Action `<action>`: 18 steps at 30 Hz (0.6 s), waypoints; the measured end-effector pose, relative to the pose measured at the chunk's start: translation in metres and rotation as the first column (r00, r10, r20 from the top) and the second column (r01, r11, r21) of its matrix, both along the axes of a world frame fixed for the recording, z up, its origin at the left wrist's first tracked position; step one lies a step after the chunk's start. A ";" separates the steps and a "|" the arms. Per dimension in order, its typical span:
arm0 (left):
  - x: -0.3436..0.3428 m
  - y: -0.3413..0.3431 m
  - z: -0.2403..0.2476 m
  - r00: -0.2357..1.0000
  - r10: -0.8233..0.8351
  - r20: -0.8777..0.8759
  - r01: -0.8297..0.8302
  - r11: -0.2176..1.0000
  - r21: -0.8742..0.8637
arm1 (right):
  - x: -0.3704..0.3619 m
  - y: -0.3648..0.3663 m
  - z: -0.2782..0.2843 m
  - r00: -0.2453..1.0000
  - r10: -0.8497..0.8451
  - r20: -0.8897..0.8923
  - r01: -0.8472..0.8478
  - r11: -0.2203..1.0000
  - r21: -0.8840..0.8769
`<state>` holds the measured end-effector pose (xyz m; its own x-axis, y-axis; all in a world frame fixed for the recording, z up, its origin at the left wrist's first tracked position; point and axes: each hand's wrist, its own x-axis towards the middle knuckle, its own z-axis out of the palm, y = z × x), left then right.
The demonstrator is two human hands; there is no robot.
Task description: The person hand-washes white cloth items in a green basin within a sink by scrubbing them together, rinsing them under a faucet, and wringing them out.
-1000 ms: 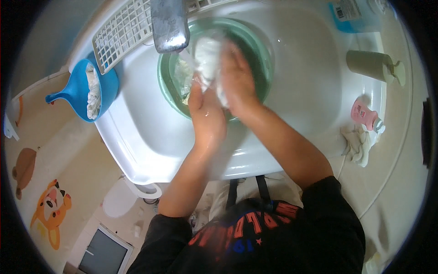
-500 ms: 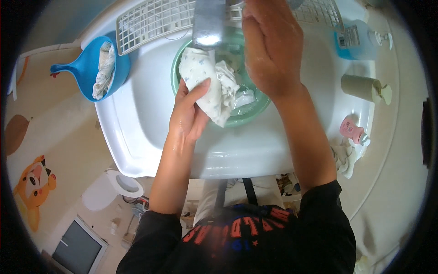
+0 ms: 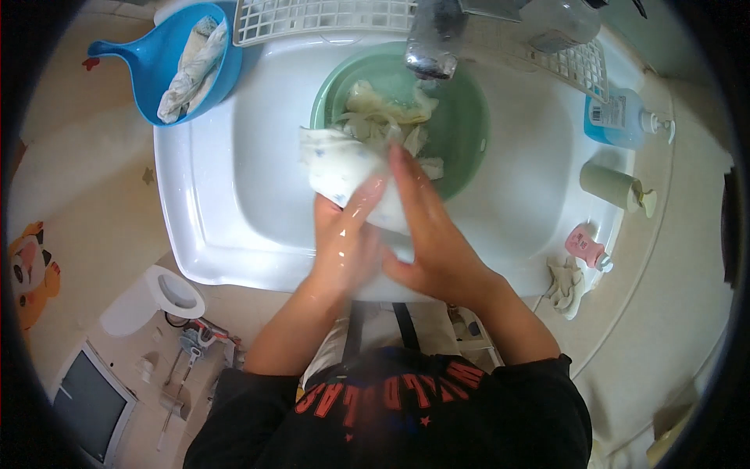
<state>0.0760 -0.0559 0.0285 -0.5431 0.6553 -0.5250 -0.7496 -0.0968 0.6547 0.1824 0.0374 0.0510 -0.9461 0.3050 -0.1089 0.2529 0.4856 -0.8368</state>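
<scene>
My left hand is closed around a wet white cloth with a small blue print, its thumb lying on top. The cloth is held up over the near rim of a green basin. Against the cloth's right side my right hand is open, fingers stretched out and thumb apart. Inside the basin, crumpled white and cream cloths lie in water. A metal faucet reaches over the basin's far part.
The basin stands in a white sink. Far left, a blue dipper holds a rolled cloth. A white rack lies along the back. Along the right edge are a blue soap bottle, a pale pump bottle, a pink bottle and a rag.
My right hand has come down from beside the faucet to the cloth. My left hand has brought the cloth nearer to me. The whole view has shifted.
</scene>
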 end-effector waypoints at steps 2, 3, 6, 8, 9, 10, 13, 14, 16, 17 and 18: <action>0.005 0.001 0.011 0.958 -0.006 0.286 -0.046 0.983 0.175 | -0.009 0.000 0.001 0.983 -0.185 0.004 0.179 0.947 -0.269; 0.009 0.003 0.014 0.964 0.037 0.264 -0.074 0.988 0.133 | -0.010 0.004 0.005 0.993 -0.118 0.015 0.118 0.957 -0.265; 0.006 -0.006 0.008 0.988 -0.076 0.133 0.075 0.997 0.017 | -0.009 0.009 0.001 0.980 -0.174 0.099 0.199 0.893 -0.404; 0.001 -0.011 0.005 0.970 -0.239 0.033 0.241 0.968 -0.072 | -0.009 0.010 -0.004 0.966 -0.161 0.202 0.246 0.808 -0.536; -0.002 -0.010 0.006 0.969 -0.246 0.009 0.246 0.966 -0.079 | -0.009 0.010 -0.007 0.962 -0.140 0.235 0.254 0.775 -0.578; -0.006 -0.011 0.006 0.967 -0.253 -0.015 0.251 0.964 -0.086 | -0.008 0.011 -0.010 0.956 -0.118 0.269 0.265 0.742 -0.616; -0.011 -0.014 -0.010 0.903 -0.347 -0.253 0.284 0.924 -0.254 | -0.006 0.011 -0.022 0.928 -0.101 0.358 0.298 0.777 -0.554; -0.010 -0.017 -0.015 0.903 -0.349 -0.250 0.287 0.923 -0.255 | -0.008 0.010 -0.025 0.887 -0.253 0.387 0.438 0.728 -0.527; -0.007 -0.023 -0.022 0.928 -0.115 -0.354 -0.073 0.875 -0.478 | -0.012 0.005 -0.027 0.818 -0.400 0.414 0.571 0.655 -0.495; -0.009 -0.022 -0.014 0.962 0.030 -0.272 -0.132 0.923 -0.363 | -0.016 0.002 -0.025 0.835 -0.468 0.289 0.550 0.711 -0.438; -0.009 -0.020 -0.009 0.961 0.029 -0.276 -0.133 0.922 -0.364 | -0.021 -0.001 -0.023 0.841 -0.519 0.154 0.536 0.758 -0.371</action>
